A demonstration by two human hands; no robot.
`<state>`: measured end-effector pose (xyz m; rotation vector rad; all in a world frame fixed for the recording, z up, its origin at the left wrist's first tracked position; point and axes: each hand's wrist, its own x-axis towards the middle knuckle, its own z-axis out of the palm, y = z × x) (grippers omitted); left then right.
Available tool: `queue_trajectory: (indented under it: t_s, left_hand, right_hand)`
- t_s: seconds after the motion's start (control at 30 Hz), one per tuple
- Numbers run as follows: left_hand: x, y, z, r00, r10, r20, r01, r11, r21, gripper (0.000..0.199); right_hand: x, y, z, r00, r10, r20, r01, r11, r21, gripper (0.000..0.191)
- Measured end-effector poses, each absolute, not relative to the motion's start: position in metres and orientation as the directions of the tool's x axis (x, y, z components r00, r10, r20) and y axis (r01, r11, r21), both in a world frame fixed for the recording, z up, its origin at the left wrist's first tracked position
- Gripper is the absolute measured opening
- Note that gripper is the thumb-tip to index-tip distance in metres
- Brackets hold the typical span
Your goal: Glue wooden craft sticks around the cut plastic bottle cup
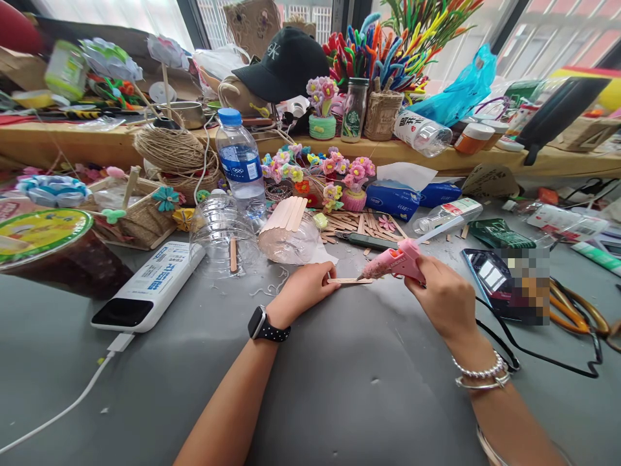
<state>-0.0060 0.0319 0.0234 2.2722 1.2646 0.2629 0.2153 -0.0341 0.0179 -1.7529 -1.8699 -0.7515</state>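
My right hand point(445, 294) is wrapped round the handle of a pink hot glue gun point(395, 260), with a glue stick jutting from its back. The gun's nozzle points down at the right part of a wooden craft stick point(356, 281); whether it touches is too small to tell. Between thumb and fingers, my left hand point(310, 285) pinches the stick's left end, just above the grey table. Beyond that hand lies a clear plastic bottle piece point(291, 241) with several craft sticks point(290, 213) side by side on top. Another cut clear bottle point(220, 226) is to its left, a single stick by it.
Loose craft sticks point(349, 223) are heaped behind the hands. A water bottle point(240, 162), power bank point(148, 285) and drink cup point(58, 252) stand or lie left. To the right are a phone point(490, 285), scissors point(565, 307) and the gun's black cord point(538, 362).
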Motion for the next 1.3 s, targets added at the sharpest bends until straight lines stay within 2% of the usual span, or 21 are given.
queue_trajectory:
  t_s: [0.17,0.8,1.17,1.3]
  left_hand:
    - [-0.0060,0.0320,0.0239,0.550,0.832,-0.077,0.733,-0.436,0.521,0.014]
    - [-0.0066,0.0335,0.0214,0.558,0.827,-0.069,0.725,-0.446,0.526,0.013]
    - [-0.0073,0.0334,0.0207,0.566,0.823,-0.052,0.715,-0.458,0.529,0.012]
    - [-0.0070,0.0338,0.0201,0.566,0.822,-0.066,0.714,-0.448,0.538,0.013]
  right_hand:
    - [0.2148,-0.0350,0.0204,-0.086,0.744,0.662,0.996,0.054,0.068,0.042]
    - [0.2147,-0.0353,0.0217,-0.077,0.738,0.670,0.997,0.047,0.063,0.042]
    - [0.2190,-0.0337,0.0186,-0.068,0.748,0.660,0.995,-0.001,0.103,0.019]
    - [0.2189,-0.0331,0.0184,-0.068,0.736,0.673,0.993,-0.012,0.114,0.018]
